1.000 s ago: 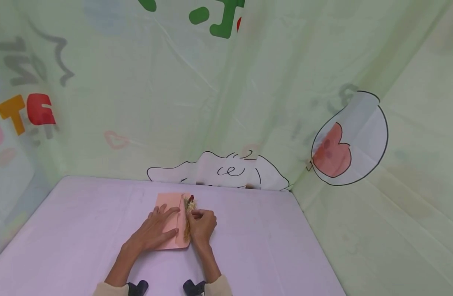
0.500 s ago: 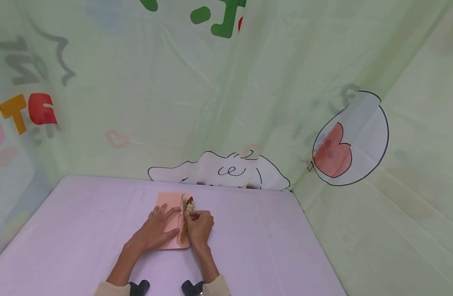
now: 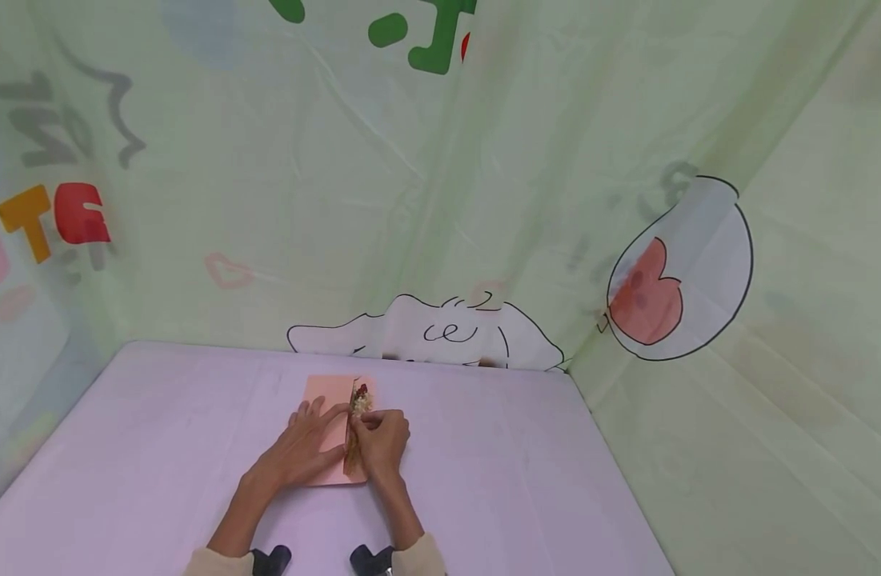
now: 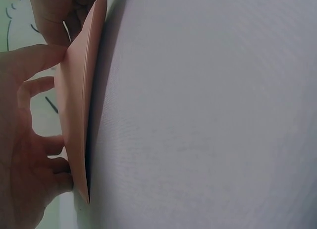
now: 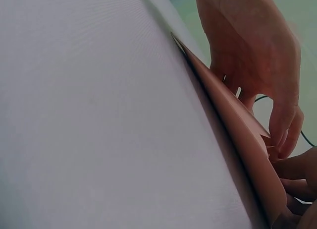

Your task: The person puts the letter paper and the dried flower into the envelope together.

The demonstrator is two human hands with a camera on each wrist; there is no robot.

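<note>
A pink envelope (image 3: 329,389) lies on the table, its opening along the right side. My left hand (image 3: 296,450) rests on it with spread fingers; index finger and thumb reach the edge of the opening. In the left wrist view the fingertips touch the top of the envelope (image 4: 75,97). My right hand (image 3: 384,442) pinches a small bunch of dried flowers (image 3: 362,400), with a red bloom, pale blossoms and straw-coloured stems. The bunch lies lengthwise at the opening, its stems partly covered by the fingers. In the right wrist view the envelope (image 5: 240,130) hides most of the bunch.
The table (image 3: 512,472) has a pale lilac cover. Behind and beside it hangs a light green curtain (image 3: 325,200) with printed drawings and letters. Dark wrist mounts (image 3: 270,560) sit at both cuffs.
The right hand has moved left with the dried flowers, from the envelope's right edge to the edge of its opening. The left hand has stayed in place.
</note>
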